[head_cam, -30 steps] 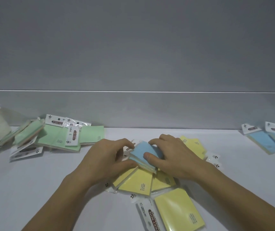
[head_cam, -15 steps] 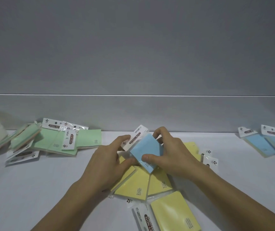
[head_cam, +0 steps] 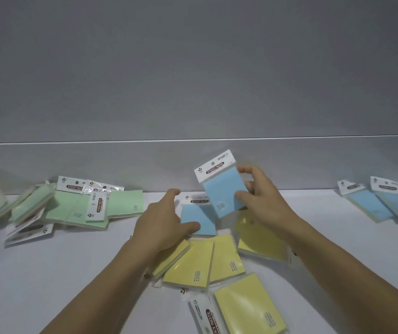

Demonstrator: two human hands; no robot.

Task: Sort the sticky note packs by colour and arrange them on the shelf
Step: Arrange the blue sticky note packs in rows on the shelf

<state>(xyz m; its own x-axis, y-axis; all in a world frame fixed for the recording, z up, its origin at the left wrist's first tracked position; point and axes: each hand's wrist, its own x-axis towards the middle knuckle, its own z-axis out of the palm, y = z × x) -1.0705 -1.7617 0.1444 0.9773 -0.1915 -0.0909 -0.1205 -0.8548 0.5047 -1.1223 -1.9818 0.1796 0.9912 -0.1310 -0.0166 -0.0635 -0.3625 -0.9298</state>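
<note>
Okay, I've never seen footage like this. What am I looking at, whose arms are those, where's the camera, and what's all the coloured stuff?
There is no machine here. These are a person's two bare arms, filmed by one camera worn on the head and looking forward and down, which is why the arms come in from the bottom edge.

On the white surface lie packs of sticky notes: green packs at the left, yellow packs in the middle, and two blue packs at the far right.

The right hand pinches a raised blue pack, holding it above the surface. The left hand rests its thumb on a second blue pack, which lies flat by the yellow ones.
</note>
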